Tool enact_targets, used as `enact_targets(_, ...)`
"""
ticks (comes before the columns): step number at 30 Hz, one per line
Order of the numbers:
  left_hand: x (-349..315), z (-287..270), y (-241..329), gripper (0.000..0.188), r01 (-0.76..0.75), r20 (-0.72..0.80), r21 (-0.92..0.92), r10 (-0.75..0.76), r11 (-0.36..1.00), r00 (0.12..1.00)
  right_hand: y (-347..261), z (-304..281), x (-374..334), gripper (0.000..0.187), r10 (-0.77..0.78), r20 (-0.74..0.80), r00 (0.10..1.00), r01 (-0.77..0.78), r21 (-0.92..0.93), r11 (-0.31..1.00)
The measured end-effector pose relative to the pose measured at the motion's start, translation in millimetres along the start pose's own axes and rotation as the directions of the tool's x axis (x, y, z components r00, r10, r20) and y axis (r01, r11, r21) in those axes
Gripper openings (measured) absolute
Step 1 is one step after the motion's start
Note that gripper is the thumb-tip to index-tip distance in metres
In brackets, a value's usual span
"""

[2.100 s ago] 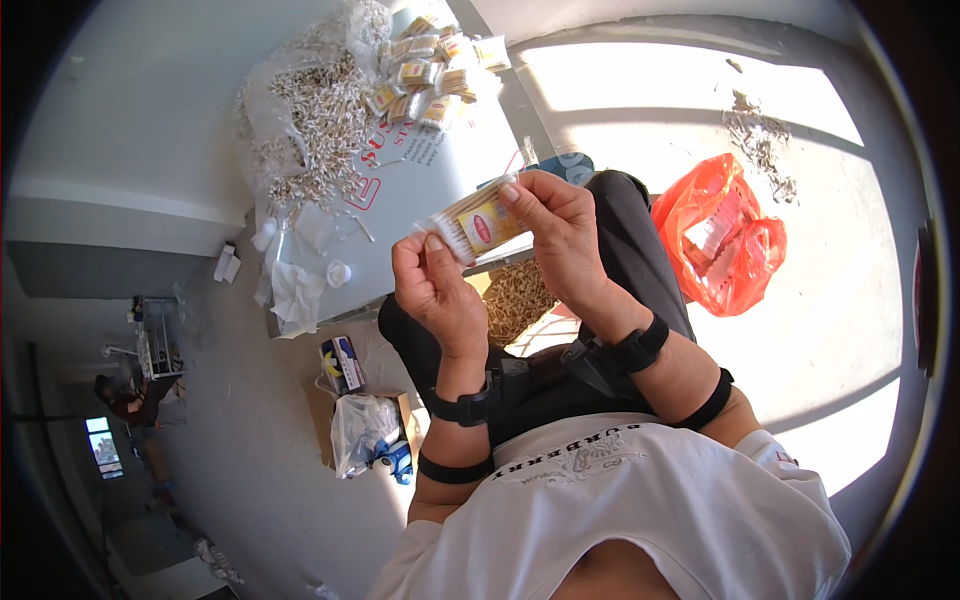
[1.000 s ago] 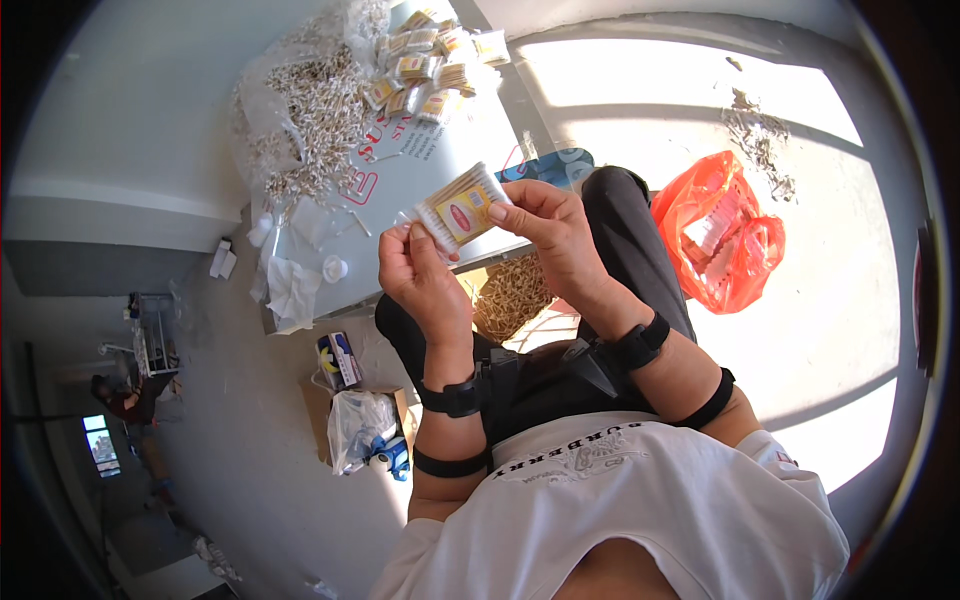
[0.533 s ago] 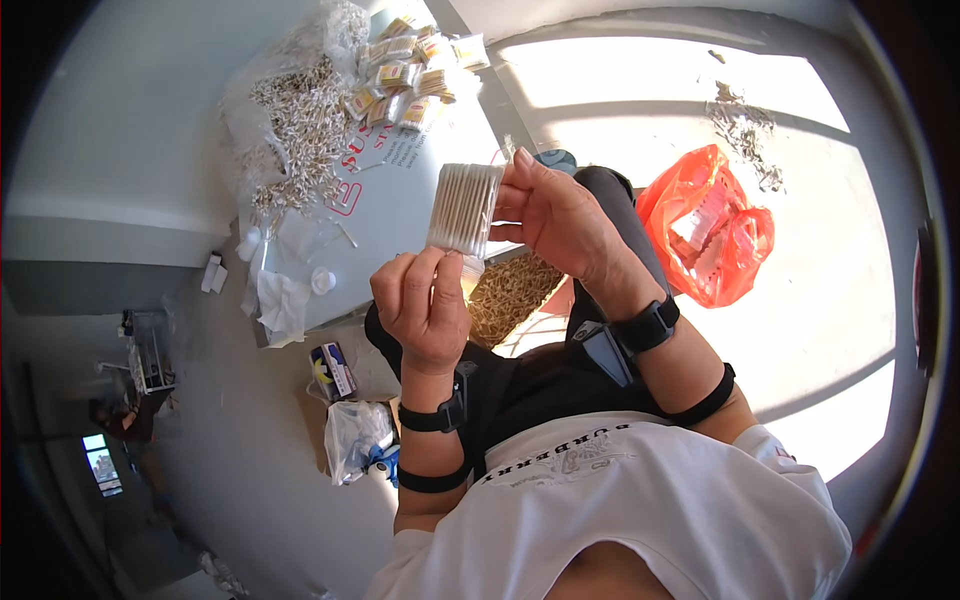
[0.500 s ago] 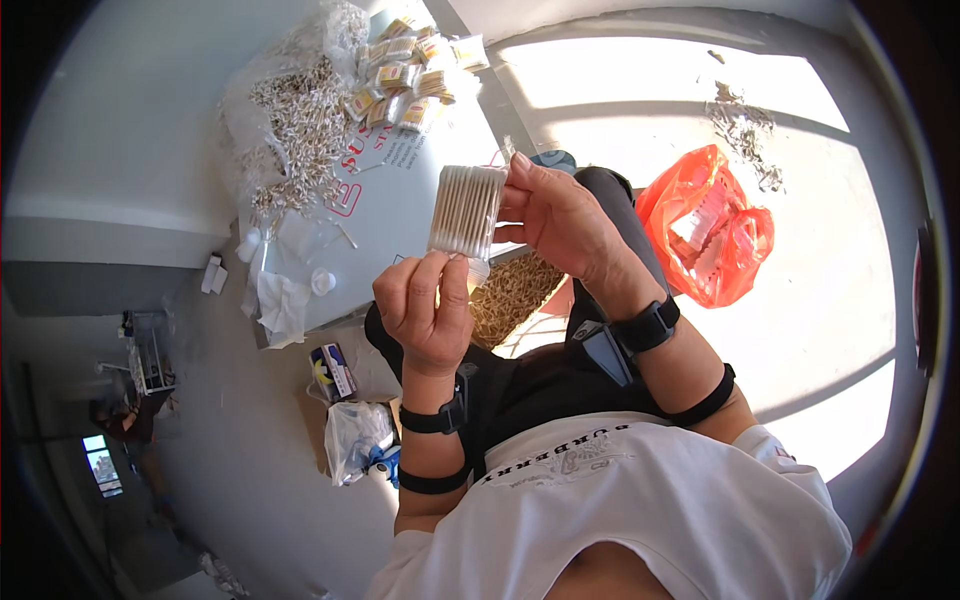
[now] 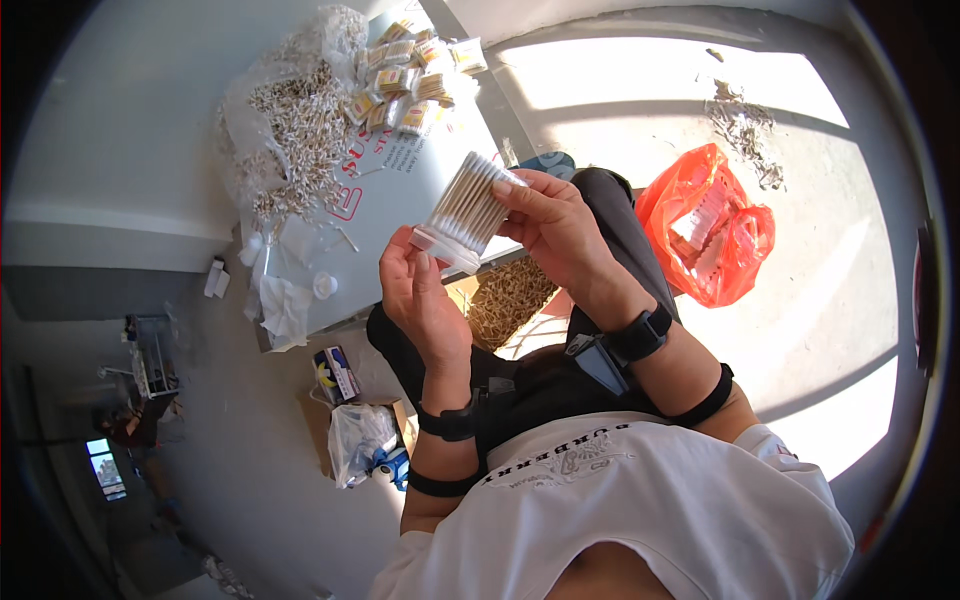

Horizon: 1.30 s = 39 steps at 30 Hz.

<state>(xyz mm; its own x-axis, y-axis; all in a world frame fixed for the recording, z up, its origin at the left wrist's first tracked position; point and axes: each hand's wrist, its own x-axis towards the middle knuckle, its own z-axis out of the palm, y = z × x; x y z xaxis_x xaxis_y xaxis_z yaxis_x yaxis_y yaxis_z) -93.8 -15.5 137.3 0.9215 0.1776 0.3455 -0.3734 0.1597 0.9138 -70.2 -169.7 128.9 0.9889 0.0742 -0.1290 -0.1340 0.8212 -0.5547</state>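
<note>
Cotton swabs (image 5: 468,210) in a tight bundle sit raised above the counter (image 5: 400,200), pinched between both hands: left hand (image 5: 420,290) closed around the lower end, right hand (image 5: 550,220) gripping the upper end, apparently keeping the sticks aligned. Loose swabs (image 5: 295,130) and filled packets (image 5: 415,70) lie beyond.

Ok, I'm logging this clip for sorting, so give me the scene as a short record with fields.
left hand: holds the lower end of a bundle of cotton swabs
right hand: grips the bundle's upper end
work surface: pale board in front of the person
on board: loose swabs; small filled packs
floor, right: orange plastic bag
floor, left: clear bag
</note>
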Motion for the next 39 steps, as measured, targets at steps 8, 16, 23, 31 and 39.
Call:
enact_targets(8, 8, -2, -10, 0.017, 0.255, 0.092, -0.352, -0.237, 0.901, 0.967, 7, 17, -15, 0.024, -0.211, 0.085, 0.974, 0.221, -0.140, 0.965)
enact_targets(16, 9, 0, -6, 0.013, 0.131, 0.034, -0.409, -0.129, 0.903, 0.991, -6, 38, -30, 0.030, -0.396, 0.362, 0.844, 0.523, -0.394, 0.755)
enact_targets(23, 0, 3, 0, 0.016, 0.273, 0.047, -0.441, -0.281, 0.855, 0.958, -4, 47, -38, 0.034, -0.513, 0.416, 0.751, 0.659, -0.520, 0.543)
enact_targets(31, -5, 0, -9, 0.028, 0.343, 0.063, -0.528, -0.366, 0.777, 0.928, -5, 48, -38, 0.036, -0.579, 0.484, 0.656, 0.732, -0.593, 0.334)
enact_targets(39, -6, -6, -20, 0.032, 0.438, 0.117, -0.527, -0.447, 0.729, 0.887, -4, 50, -36, 0.033, -0.641, 0.509, 0.574, 0.774, -0.593, 0.222)
